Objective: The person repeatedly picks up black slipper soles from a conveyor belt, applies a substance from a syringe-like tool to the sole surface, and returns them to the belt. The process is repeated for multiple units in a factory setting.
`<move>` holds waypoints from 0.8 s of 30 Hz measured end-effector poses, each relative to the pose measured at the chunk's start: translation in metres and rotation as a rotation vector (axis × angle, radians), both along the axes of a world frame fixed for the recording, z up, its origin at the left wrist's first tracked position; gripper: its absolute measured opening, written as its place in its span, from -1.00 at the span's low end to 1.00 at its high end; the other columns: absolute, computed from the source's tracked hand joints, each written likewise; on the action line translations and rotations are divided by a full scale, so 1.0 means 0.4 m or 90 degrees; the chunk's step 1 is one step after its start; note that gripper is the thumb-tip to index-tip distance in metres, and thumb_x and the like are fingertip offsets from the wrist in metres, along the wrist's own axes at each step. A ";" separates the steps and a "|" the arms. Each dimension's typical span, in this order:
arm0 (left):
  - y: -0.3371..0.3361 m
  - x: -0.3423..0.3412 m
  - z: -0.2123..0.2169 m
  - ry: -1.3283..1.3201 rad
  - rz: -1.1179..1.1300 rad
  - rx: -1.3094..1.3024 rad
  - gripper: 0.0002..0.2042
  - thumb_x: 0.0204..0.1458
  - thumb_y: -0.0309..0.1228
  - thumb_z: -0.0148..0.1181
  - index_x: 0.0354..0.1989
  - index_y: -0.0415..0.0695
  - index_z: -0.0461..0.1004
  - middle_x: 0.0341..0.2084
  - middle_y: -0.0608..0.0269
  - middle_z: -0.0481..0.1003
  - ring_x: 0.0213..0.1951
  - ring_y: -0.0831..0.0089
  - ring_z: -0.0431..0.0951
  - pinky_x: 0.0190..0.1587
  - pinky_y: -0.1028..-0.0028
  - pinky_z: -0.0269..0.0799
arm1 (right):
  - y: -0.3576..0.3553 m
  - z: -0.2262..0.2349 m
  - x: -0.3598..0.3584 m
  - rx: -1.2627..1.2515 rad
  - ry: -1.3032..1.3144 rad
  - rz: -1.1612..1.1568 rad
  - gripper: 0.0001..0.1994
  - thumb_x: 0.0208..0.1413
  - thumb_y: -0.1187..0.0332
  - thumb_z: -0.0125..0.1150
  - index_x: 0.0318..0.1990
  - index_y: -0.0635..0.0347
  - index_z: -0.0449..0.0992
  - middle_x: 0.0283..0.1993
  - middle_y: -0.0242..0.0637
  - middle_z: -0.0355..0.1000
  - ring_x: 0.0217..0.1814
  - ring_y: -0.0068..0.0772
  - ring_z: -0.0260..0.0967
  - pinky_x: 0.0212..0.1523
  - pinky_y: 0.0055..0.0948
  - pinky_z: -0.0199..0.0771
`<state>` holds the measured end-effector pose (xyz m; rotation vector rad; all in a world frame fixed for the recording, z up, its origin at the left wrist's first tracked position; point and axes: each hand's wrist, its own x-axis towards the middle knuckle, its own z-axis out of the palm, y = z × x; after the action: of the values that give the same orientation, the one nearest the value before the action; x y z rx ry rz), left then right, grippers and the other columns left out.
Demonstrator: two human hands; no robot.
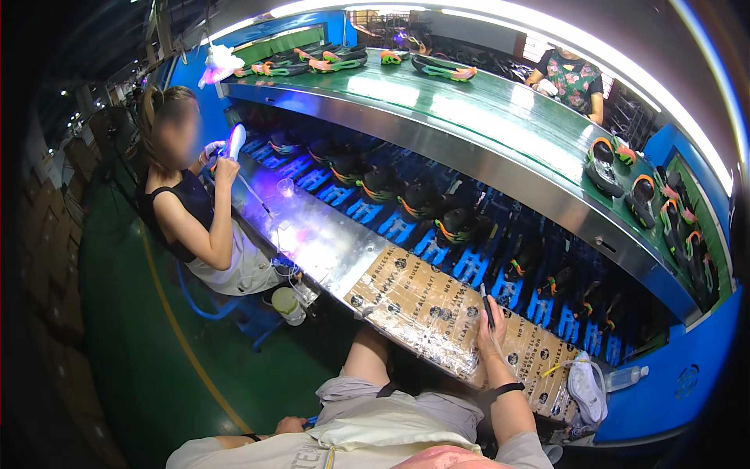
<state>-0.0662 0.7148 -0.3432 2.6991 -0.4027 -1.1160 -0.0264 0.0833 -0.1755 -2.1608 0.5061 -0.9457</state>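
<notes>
Closest to the lens, the person's own lap and light shirt fill the lower edge, and the left hand rests low beside the thigh, mostly hidden, so I cannot tell whether it is open or closed. Up and to the right of it, the right hand rests on the cardboard-covered surface, fingers closed around a slim dark pen-like tool that points away from the body, probably held upright so its tip can be brought to work lying on the board. What kind of tool it is stays hard to make out.

Just right of that hand lie a yellow pencil-like stick and a white shoe upper, both within easy reach; a clear plastic bottle sits beyond them. Past the hand, dark shoes with orange trim ride blue holders on the lower conveyor, under the green upper belt.

Far left of the hand, a seated co-worker holds a shoe part to a violet light.
</notes>
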 end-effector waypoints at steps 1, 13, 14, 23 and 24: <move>0.001 -0.001 -0.002 0.001 0.005 0.004 -0.56 0.12 0.02 0.35 0.11 0.12 0.70 0.00 0.03 0.69 0.10 0.00 0.67 0.20 0.05 0.57 | 0.001 0.000 0.001 0.005 0.002 0.001 -0.57 0.34 0.36 0.21 0.32 0.25 0.51 0.14 0.02 0.55 0.19 0.07 0.54 0.23 -0.17 0.48; -0.011 0.004 0.027 0.020 0.006 0.017 -0.56 0.15 0.01 0.34 0.11 0.06 0.69 -0.01 0.01 0.69 0.09 -0.02 0.67 0.20 0.05 0.57 | 0.006 0.009 0.003 0.020 0.018 0.003 -0.58 0.36 0.34 0.21 0.32 0.25 0.52 0.20 0.03 0.54 0.26 0.09 0.50 0.30 -0.15 0.44; -0.013 0.006 0.031 0.018 0.008 0.014 -0.56 0.16 0.01 0.34 0.11 0.05 0.69 -0.01 0.01 0.69 0.09 -0.02 0.67 0.20 0.05 0.57 | 0.005 0.007 0.003 0.016 0.017 0.002 -0.58 0.36 0.34 0.21 0.32 0.25 0.52 0.20 0.02 0.54 0.26 0.08 0.50 0.30 -0.16 0.44; 0.007 0.009 0.005 0.013 0.001 -0.010 -0.55 0.14 0.00 0.35 0.13 0.05 0.69 0.00 0.00 0.69 0.09 -0.02 0.67 0.20 0.05 0.57 | 0.008 0.014 0.003 0.021 0.017 0.010 -0.57 0.36 0.34 0.21 0.33 0.23 0.51 0.15 -0.01 0.56 0.21 0.06 0.52 0.25 -0.17 0.47; 0.012 0.009 -0.002 0.015 -0.001 -0.012 -0.55 0.14 -0.01 0.35 0.14 0.06 0.69 0.00 0.00 0.69 0.09 -0.02 0.67 0.21 0.06 0.57 | 0.008 0.013 0.003 0.017 0.017 0.007 -0.57 0.36 0.33 0.21 0.33 0.23 0.52 0.15 -0.01 0.56 0.21 0.06 0.53 0.24 -0.17 0.47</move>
<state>-0.0625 0.7195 -0.3440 2.6674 -0.4087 -1.1372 -0.0252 0.0864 -0.1704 -2.1534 0.5161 -0.9004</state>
